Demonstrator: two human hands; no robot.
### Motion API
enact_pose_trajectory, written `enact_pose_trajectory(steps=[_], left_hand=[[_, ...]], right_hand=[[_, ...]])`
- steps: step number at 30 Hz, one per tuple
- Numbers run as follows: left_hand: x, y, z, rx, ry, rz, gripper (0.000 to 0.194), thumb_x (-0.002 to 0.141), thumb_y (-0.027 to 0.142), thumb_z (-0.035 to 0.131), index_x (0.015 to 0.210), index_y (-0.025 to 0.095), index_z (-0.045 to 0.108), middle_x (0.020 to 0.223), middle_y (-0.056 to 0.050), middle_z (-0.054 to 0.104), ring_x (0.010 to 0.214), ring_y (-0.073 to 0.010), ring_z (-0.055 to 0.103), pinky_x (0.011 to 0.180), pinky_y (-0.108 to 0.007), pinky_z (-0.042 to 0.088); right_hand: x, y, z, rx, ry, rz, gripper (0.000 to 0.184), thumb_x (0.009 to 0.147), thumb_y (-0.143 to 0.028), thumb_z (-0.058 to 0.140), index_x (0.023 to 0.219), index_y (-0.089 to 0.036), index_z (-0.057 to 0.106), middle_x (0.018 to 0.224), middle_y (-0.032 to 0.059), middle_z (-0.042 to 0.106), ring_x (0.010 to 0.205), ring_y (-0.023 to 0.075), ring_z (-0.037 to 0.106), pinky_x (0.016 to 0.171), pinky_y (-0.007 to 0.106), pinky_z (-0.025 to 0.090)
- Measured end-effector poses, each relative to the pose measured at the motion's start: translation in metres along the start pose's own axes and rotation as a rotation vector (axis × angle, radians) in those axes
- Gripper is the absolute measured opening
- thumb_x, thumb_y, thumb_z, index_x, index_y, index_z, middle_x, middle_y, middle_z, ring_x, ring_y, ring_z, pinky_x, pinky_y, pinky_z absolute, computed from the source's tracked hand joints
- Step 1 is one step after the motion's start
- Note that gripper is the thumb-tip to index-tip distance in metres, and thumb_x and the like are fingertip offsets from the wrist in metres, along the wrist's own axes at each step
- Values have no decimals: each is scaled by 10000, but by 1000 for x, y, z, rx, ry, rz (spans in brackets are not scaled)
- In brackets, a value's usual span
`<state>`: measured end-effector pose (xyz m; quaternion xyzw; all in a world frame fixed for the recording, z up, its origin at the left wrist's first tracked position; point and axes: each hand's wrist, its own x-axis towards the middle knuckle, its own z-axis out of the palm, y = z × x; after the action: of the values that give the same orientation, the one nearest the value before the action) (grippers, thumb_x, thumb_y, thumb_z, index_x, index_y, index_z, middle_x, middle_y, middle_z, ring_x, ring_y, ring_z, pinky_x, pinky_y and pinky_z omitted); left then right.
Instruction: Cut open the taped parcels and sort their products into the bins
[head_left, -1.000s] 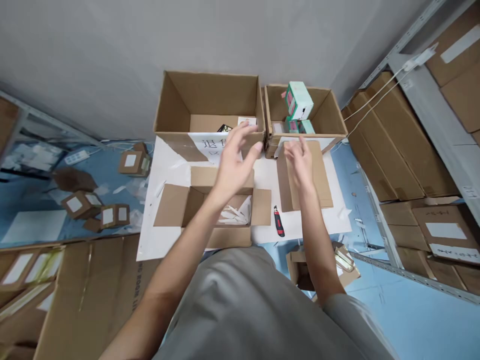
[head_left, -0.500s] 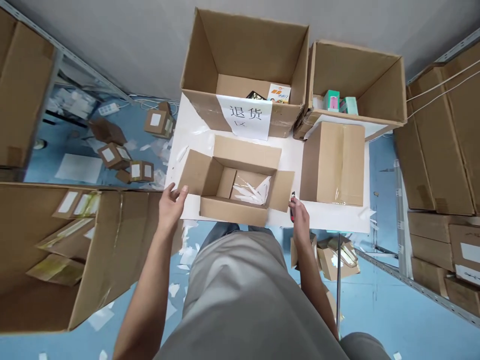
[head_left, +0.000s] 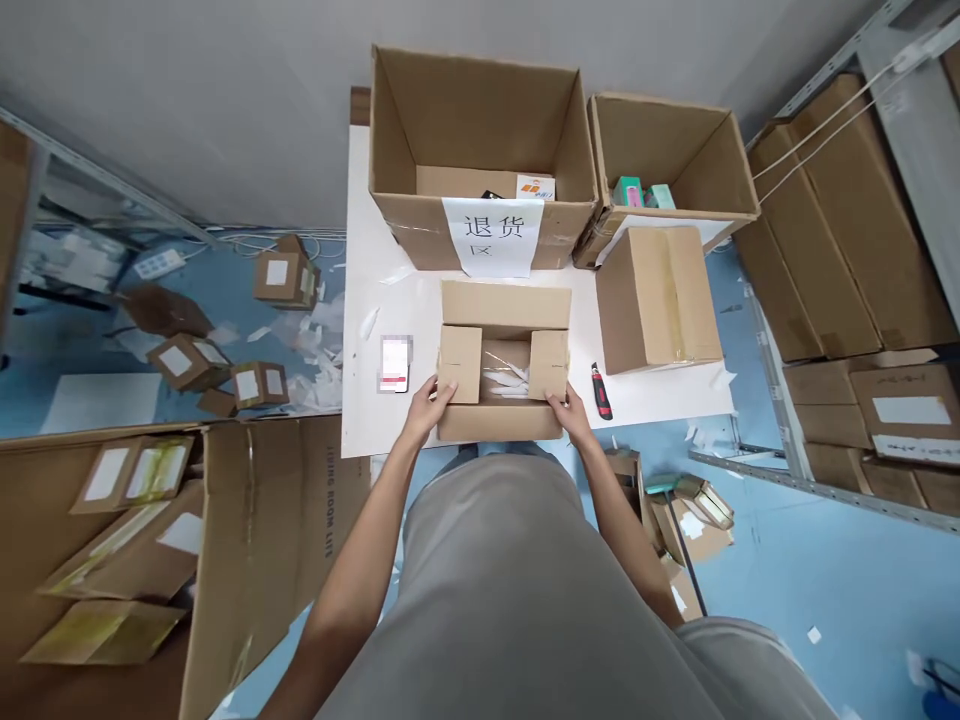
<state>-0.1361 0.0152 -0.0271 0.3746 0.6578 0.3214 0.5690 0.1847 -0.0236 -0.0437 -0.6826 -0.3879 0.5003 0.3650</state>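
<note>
An open cardboard box (head_left: 500,422) rests on the white table before me, its two short side flaps folded inward and its long flaps spread outward. White crumpled paper (head_left: 508,378) and clear plastic show inside between the flaps. My left hand (head_left: 427,410) grips the left side with its thumb on the left flap (head_left: 460,365). On the other side my right hand (head_left: 571,414) holds the right flap (head_left: 549,364) and box edge, fingers partly hidden. A red and black utility knife (head_left: 601,392) lies on the table right of the box. Left of it lies a phone (head_left: 394,364) with a lit screen.
Behind stands a large open carton (head_left: 412,225) with a paper sign (head_left: 495,235), beside a smaller open carton (head_left: 679,215) holding small packages. A taped box (head_left: 660,300) sits at the right. A big carton (head_left: 277,520) with flattened boxes stands at the left; shelves flank the table (head_left: 367,430).
The utility knife has left my right hand and lies on the table. Both side flaps have been folded inward, and both hands have come in to the box. The view has shifted.
</note>
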Motion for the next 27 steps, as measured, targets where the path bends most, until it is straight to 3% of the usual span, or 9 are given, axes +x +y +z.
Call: enact_pose_trajectory(steps=[8,13,17,20,22,27], left_hand=[[-30,5,-32,-61,-117,39,909,886,821,821,1521,176,738,1617,-190,732,1483,-393,700,1259,-526,590],[-47,23,-49,-80,-186,88,898,921,805,814,1573,197,708,1643,-177,718,1462,-387,721,1233,-517,619],[-59,45,-52,-56,-256,133,924,933,840,802,1581,190,698,1635,-175,726,1459,-383,728,1243,-509,614],[-72,61,-42,-31,-327,164,915,932,856,804,1561,197,718,1645,-164,722,1445,-383,738,1219,-490,630],[-82,71,-25,-19,-391,177,903,931,860,804,1544,201,734,1638,-159,729,1427,-386,748,1183,-480,652],[-108,86,50,-24,-631,220,863,948,835,802,1543,211,747,1660,-157,712,1389,-368,773,1199,-500,646]], right_hand=[[-56,-28,8,-65,76,-96,788,958,-737,699,1535,-201,725,1474,164,828,1416,350,747,1295,550,543],[-99,-53,15,-80,167,-114,789,985,-735,698,1548,-183,729,1536,180,795,1447,349,728,1283,523,552],[-136,-68,8,-67,269,-93,736,988,-715,707,1503,-191,757,1545,179,793,1447,353,732,1254,511,573],[-167,-77,-15,-107,342,-61,702,997,-717,708,1471,-202,776,1490,170,824,1394,353,760,1210,504,602],[-189,-80,-38,-134,391,-32,708,994,-732,716,1446,-191,786,1456,181,838,1356,363,776,1163,503,625],[-242,-77,-116,-171,558,55,747,937,-794,761,1376,-192,817,1401,184,860,1282,374,792,1057,489,653]])
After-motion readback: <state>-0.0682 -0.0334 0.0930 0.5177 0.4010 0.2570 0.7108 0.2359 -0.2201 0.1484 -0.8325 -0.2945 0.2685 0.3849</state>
